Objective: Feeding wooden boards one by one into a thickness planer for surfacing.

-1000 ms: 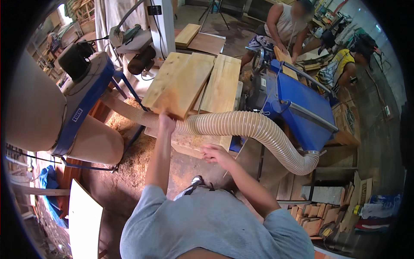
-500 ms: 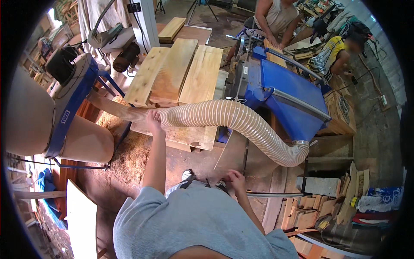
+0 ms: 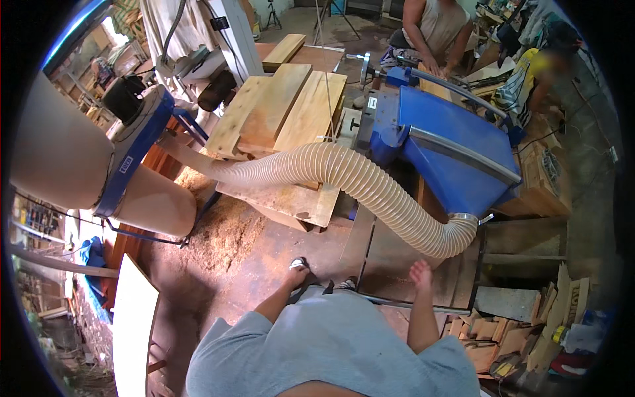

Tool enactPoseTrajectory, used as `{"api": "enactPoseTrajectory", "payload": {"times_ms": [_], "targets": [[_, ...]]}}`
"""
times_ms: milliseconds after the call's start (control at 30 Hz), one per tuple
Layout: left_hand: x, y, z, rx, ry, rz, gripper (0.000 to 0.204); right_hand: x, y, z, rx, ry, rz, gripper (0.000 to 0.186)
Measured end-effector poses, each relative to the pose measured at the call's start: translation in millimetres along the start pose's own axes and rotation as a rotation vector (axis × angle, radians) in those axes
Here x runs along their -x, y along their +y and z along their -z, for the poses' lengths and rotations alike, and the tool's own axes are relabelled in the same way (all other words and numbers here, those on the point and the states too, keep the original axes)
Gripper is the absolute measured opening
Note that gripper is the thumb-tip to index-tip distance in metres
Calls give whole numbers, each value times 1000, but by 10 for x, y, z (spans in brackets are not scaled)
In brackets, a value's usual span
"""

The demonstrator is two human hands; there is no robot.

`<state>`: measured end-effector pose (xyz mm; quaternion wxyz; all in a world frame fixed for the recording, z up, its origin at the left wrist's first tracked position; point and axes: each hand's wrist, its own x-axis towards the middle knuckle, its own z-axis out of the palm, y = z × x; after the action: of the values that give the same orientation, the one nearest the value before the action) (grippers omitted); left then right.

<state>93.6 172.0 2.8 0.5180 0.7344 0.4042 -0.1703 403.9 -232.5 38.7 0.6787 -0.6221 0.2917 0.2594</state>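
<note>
- Workshop with a concrete floor (image 3: 264, 248), sawdust (image 3: 225, 241) heaped on its left side and scrap wood (image 3: 486, 331) piled at the lower right.
- At the left stands a dust collector (image 3: 135, 149), a blue band between its two pale bags; a white panel (image 3: 132, 331) leans below it.
- Three boards (image 3: 311, 109) lie side by side in the middle, the central one sitting higher and overlapping the left one.
- The ribbed hose (image 3: 331, 162) runs from the collector past the boards' near ends, above a low wooden platform (image 3: 274, 195), then bends down to the right and joins the bottom of a blue hood (image 3: 446, 132) at a metal clamp (image 3: 465, 218).
- The right hand (image 3: 421, 272) is raised just below the hose's bend, fingers extended, grip wide; it looks apart from the hose.
- The left hand (image 3: 292, 275) hangs low by the wearer's shoe (image 3: 299, 263), well apart from the boards and hose; its fingers are too hidden to tell how the grip stands.
- Beyond the hood, a co-worker (image 3: 436, 30) has both hands at a plank (image 3: 433, 86); a person in yellow (image 3: 522, 83) is bent low to the right.
</note>
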Motion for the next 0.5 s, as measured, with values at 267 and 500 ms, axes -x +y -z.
{"api": "enactPoseTrajectory", "payload": {"times_ms": [267, 500], "targets": [[99, 58, -432, 150, 97, -4, 30, -671, -924, 198, -587, -113, 90, 50], [275, -373, -746, 145, 48, -7, 27, -886, -1313, -121, -824, -458, 337, 53]]}}
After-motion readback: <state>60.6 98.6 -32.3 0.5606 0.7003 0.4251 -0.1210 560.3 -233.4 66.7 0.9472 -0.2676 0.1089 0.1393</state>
